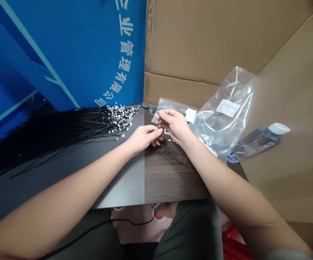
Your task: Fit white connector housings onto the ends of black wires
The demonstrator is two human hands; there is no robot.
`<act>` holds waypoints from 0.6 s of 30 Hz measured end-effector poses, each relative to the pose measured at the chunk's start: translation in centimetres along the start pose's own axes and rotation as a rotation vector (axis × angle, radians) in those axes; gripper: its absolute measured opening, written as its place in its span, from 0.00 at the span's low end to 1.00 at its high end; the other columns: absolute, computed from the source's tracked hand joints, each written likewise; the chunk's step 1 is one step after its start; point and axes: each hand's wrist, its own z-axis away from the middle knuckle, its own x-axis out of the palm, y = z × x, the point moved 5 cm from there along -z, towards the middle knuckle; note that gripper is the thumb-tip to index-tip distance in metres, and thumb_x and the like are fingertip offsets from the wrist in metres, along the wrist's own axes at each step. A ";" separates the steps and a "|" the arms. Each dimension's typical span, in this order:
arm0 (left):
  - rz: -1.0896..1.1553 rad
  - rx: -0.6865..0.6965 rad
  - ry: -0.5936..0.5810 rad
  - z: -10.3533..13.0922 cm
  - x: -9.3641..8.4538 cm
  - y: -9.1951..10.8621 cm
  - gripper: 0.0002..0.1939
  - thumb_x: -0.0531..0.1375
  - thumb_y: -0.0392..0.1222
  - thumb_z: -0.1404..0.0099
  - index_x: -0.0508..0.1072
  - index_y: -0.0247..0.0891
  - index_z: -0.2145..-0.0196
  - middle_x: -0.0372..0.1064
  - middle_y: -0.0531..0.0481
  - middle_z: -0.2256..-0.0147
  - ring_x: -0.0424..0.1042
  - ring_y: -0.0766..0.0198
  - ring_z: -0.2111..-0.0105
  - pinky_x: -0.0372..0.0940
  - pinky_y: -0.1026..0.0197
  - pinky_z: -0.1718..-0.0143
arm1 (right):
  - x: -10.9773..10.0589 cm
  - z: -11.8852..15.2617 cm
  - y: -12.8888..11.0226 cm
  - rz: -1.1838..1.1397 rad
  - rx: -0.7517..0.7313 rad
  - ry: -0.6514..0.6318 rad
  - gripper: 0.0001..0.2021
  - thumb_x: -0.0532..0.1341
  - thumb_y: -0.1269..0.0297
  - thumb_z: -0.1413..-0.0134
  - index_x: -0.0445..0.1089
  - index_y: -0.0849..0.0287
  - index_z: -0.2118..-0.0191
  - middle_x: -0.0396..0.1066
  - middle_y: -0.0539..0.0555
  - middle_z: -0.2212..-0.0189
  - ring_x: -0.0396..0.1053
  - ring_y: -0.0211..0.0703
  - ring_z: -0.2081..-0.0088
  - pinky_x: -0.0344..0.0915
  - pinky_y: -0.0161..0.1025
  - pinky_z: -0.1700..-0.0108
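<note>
Both hands meet above the seam between the grey and the dark wood tabletop. My left hand (pixel 147 138) is closed, thumb against the index finger, at the end of a thin dark wire (pixel 158 124). Just above and to the right, my right hand (pixel 174 124) pinches near the same wire; what lies between its fingertips is too small to make out. Small white connectors (pixel 166 132) lie on the wood beneath the right hand. A large bundle of black wires (pixel 50 130) with white connector ends (pixel 121 116) spreads over the grey surface at the left.
Behind the right hand lies a small clear bag (pixel 170 104) with a white label. A larger clear bag (pixel 227 119) leans by the cardboard wall (pixel 189 43), with a plastic bottle (pixel 259 142) on its right. A blue printed panel (pixel 91 47) stands behind the wires.
</note>
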 end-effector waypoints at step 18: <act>0.023 -0.059 -0.027 -0.1 -0.9 0.2 0.16 0.70 0.52 0.37 0.76 0.36 0.73 0.72 0.51 0.77 0.68 0.69 0.78 0.63 0.64 0.73 | -0.9 1.3 -1.3 0.174 0.096 -0.077 0.13 0.78 0.57 0.54 0.79 0.58 0.68 0.78 0.51 0.69 0.70 0.36 0.70 0.65 0.37 0.67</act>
